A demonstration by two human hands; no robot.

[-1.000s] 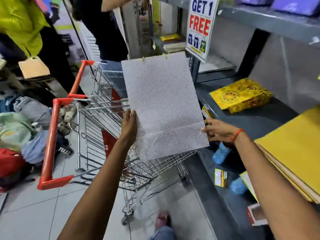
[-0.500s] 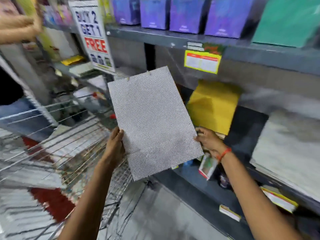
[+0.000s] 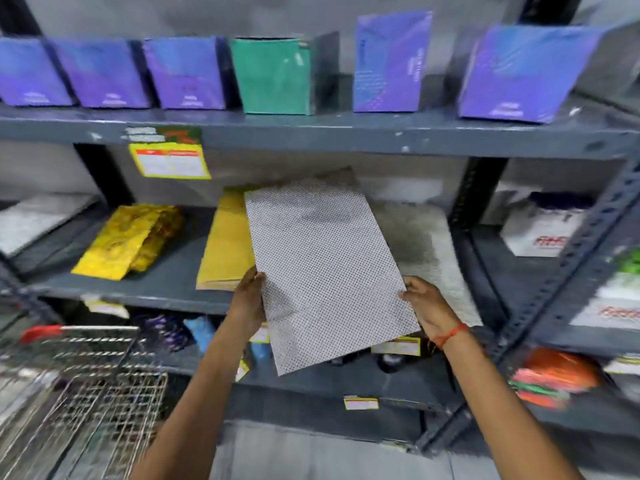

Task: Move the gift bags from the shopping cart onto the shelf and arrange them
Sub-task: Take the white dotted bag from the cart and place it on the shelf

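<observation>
Two hands hold one flat, folded gift bag [image 3: 325,271], white with a fine dark dot pattern, in front of the middle shelf [image 3: 145,289]. My left hand [image 3: 247,299] clamps the bag's long edge at about 9 o'clock, thumb on the face and fingers hidden behind; my right hand [image 3: 424,304] pinches the opposite edge at about 3 o'clock, its fingers curled under the paper. Gripping both long edges keeps the thin sheet from flopping, I judge, and lets me steer it square.

The bag tilts, its top end leaning toward 12 o'clock into the shelf bay and its bottom corner hanging past the shelf lip toward 6 o'clock. Behind it, toward 2 o'clock, lies a pale stack of what look like similar bags [image 3: 429,251], which I take to be the spot I am aiming for. Just beside the bag at 9 o'clock rests a stack of plain yellow bags [image 3: 227,251], and farther toward 9 o'clock patterned gold bags [image 3: 128,240] lie fanned.

At 8 o'clock the wire shopping cart [image 3: 86,393] sits blurred; I cannot tell what remains in it.
</observation>
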